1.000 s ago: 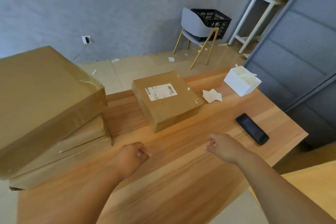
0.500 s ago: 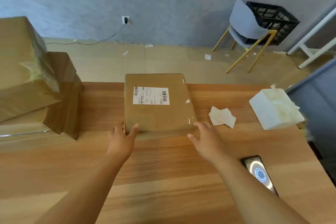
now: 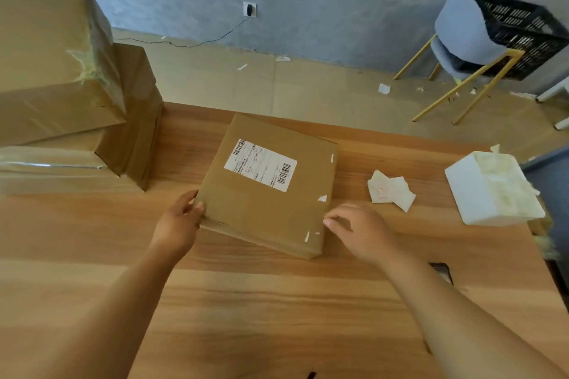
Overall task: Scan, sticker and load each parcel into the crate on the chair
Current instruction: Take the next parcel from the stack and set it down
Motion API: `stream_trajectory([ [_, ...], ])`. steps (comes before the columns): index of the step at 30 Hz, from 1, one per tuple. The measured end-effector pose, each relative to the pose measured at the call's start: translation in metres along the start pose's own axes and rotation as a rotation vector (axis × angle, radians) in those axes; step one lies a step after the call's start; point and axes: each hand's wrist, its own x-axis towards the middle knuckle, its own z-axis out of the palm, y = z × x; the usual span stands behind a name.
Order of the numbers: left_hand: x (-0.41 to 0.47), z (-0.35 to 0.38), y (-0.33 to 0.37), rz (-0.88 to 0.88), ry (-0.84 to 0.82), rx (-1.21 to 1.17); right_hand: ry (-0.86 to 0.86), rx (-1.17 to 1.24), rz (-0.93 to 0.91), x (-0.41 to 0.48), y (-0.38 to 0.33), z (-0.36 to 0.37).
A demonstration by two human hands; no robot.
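Note:
A flat brown cardboard parcel with a white barcode label lies on the wooden table, turned slightly clockwise. My left hand grips its near left corner, thumb on top. My right hand touches its near right edge with the fingertips, fingers apart. The black crate sits on the grey chair with yellow legs at the far right, by the wall. My right forearm mostly hides a black phone.
A stack of large brown parcels fills the table's left end. Crumpled white paper slips and a white box lie on the right side. Paper scraps litter the floor, and a cable runs to a wall socket.
My hands went from closed fists over the table to the parcel's near corners. The parcel has slid toward me and turned clockwise. The view has tilted down and left.

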Motion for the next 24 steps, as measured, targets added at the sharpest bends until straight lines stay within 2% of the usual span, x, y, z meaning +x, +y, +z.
stream_trajectory([
  [4,-0.014,-0.027,-0.020,0.004,-0.038,-0.013,0.118,-0.016,-0.006,-0.013,-0.011,0.014],
  [7,-0.022,-0.042,-0.027,0.043,-0.108,0.022,-0.071,-0.107,0.055,-0.019,-0.020,0.028],
  [9,-0.026,-0.047,-0.027,0.043,-0.097,0.049,-0.171,-0.131,0.098,-0.025,-0.023,0.038],
  [12,-0.035,-0.044,-0.025,0.025,0.028,0.123,-0.161,-0.188,0.167,-0.038,-0.026,0.045],
  [15,-0.050,-0.031,-0.022,0.066,0.051,0.143,-0.128,-0.301,0.260,-0.054,-0.031,0.049],
  [19,-0.076,-0.005,-0.016,0.091,-0.065,0.150,-0.071,-0.372,0.408,-0.082,-0.039,0.062],
  [24,-0.099,0.016,-0.016,0.229,-0.244,0.172,0.039,-0.371,0.461,-0.122,-0.042,0.077],
])
